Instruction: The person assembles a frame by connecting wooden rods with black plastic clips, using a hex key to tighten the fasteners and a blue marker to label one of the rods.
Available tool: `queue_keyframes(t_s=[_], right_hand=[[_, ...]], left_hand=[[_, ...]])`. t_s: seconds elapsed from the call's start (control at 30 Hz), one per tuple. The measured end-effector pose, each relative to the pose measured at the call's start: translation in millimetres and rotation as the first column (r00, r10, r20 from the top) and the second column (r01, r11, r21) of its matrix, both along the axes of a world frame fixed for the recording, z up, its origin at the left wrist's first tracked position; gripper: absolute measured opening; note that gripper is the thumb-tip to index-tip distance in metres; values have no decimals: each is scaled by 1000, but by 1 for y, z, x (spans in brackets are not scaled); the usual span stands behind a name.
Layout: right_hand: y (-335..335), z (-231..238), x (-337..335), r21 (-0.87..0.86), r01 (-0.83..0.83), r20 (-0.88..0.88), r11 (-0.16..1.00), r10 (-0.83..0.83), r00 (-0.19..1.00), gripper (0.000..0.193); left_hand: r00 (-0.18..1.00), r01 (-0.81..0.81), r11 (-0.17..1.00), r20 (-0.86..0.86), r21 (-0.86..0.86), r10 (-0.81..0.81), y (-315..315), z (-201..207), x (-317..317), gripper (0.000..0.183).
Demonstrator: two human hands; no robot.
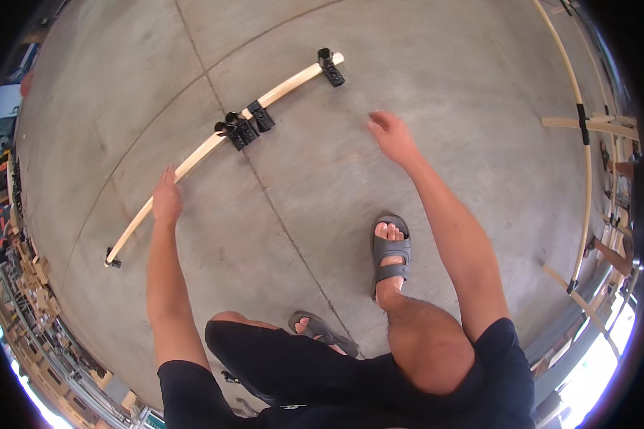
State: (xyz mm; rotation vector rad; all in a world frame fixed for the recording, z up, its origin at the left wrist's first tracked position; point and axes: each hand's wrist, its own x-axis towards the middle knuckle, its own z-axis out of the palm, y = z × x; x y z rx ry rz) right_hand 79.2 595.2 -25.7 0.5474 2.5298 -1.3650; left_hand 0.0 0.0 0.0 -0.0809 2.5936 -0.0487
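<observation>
Here's the long wooden strip (200, 154), lying aslant on the grey concrete floor (308, 186) ahead of me and to my left! Black brackets dot it: a cluster (237, 131) at mid-length, another bracket (261, 116) just beside that, one by the far end (330, 68), one at the near end (112, 259). My left hand (167, 199) is down over the nearer half, fingers stretched out across the wood; whether they grip it, I can't tell. And my right hand (395, 136), well apart from the strip, fingers loosely bent and parted, holding nothing! Below it, my grey sandal (391, 249); far right, a wooden frame (587, 186) with black joints.
</observation>
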Motion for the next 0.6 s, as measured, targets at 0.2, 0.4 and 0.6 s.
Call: queue_keyframes(t_s=[0.2,0.4,0.6], right_hand=[[10,49,86,34,167,99,985,-169,981,35],[0,33,277,232,216,221,948,-267,938,29],[-58,104,495,149,724,322,674,-725,609,31]], left_hand=[[858,243,958,-494,150,-141,10,35,88,62],[999,49,804,-39,593,-32,2,66,284,36],[921,-143,519,305,843,-243,-53,32,334,55]])
